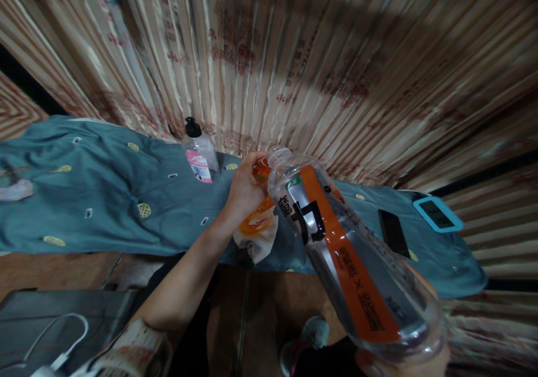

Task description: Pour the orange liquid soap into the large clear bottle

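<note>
My left hand (247,185) is closed around the neck of a small orange see-through bottle (257,218), which stands on the cloth. Beside its lower part is a crumpled whitish tissue or cloth (263,243). A large clear plastic bottle (357,259) with an orange and silver label lies tilted across the view, its uncapped mouth up against the top of the orange bottle. Underneath its base, my right hand (424,363) grips it, mostly hidden behind the plastic. Whether liquid is flowing between the two bottles cannot be made out.
A clear pump bottle (200,156) with a black top stands left of my hands on the teal patterned cloth (113,198). To the right lie a dark phone (394,233) and a blue-framed digital clock (438,214). A pleated curtain (269,57) hangs behind. A white cable (79,332) is lower left.
</note>
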{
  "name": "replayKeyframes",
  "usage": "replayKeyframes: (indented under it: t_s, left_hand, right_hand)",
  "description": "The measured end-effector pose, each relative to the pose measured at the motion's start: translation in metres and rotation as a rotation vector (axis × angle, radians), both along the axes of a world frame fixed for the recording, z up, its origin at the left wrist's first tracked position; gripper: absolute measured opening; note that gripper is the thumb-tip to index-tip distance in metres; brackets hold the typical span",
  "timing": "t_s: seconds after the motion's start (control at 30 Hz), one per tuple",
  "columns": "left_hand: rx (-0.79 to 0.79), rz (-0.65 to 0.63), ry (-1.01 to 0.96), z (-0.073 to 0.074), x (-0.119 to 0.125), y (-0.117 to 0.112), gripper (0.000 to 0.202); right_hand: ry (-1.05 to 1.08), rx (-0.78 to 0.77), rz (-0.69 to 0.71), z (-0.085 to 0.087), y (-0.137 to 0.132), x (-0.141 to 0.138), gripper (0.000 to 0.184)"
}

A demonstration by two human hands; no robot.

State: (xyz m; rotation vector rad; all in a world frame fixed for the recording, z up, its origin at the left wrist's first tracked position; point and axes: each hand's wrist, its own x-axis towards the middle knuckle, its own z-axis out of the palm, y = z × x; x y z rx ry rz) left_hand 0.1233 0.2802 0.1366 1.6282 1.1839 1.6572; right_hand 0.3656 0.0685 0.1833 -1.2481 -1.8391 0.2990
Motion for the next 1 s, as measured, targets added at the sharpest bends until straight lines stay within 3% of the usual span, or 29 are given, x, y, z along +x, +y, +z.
replayKeyframes:
  t_s: [0.5,1.0]
  left_hand:
    - [0.007,0.003,-0.009,0.0007,-0.0003,0.0002,0.032]
    - [0.017,0.012,0.008,0.0007,-0.0009,0.0003,0.027]
  right_hand:
    - [-0.021,0.021,-0.012,-0.0012,-0.0011,-0.0023,0.096]
    - [0.101,-0.100,0.019,-0.0047,-0.0030,0.0008,0.098]
